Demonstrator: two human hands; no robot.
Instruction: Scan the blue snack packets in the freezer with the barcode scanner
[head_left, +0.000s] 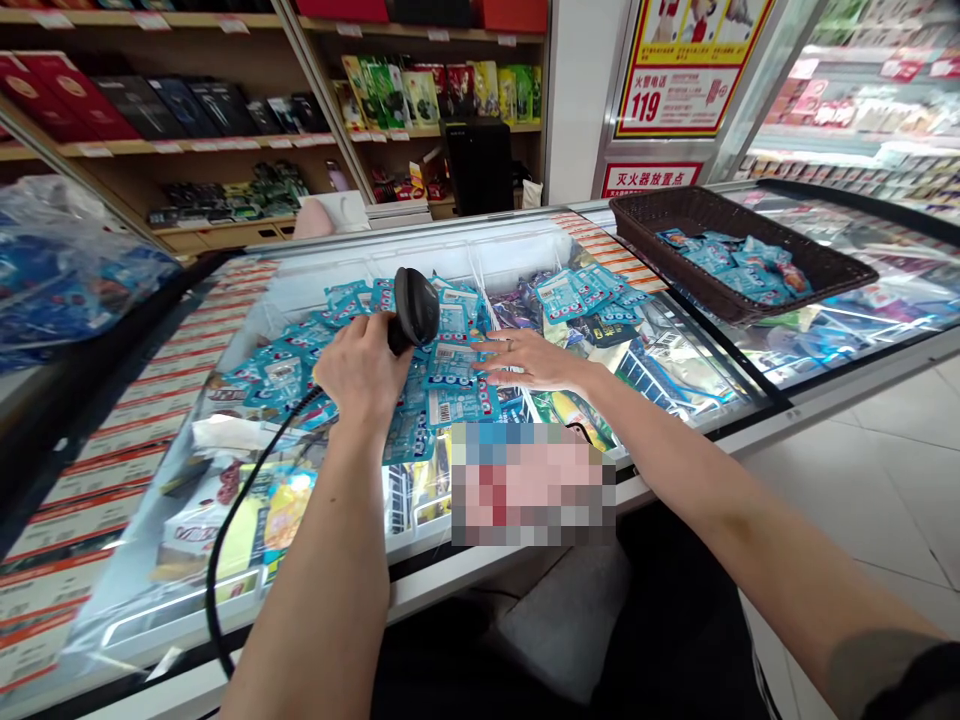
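My left hand (365, 362) is wrapped round the handle of a black barcode scanner (416, 305). Its head is raised over many small blue packets (459, 403), spread out on the freezer's glass top (142, 520). Some packets lie with a white barcode label facing up. My right hand (529, 358) reaches in from the right, fingers stretched out and apart, its fingertips at the edge of a blue packet just right of the scanner. Whether they press on that packet I cannot tell. A black cable (225, 540) runs down from the scanner on the left.
A brown woven basket (817, 280) with more blue packets stands at the back right. Another pile of blue packets (581, 292) lies right of centre. A clear plastic bag (67, 265) is at the left. Shelves (195, 145) line the back. A blurred patch hides the front edge.
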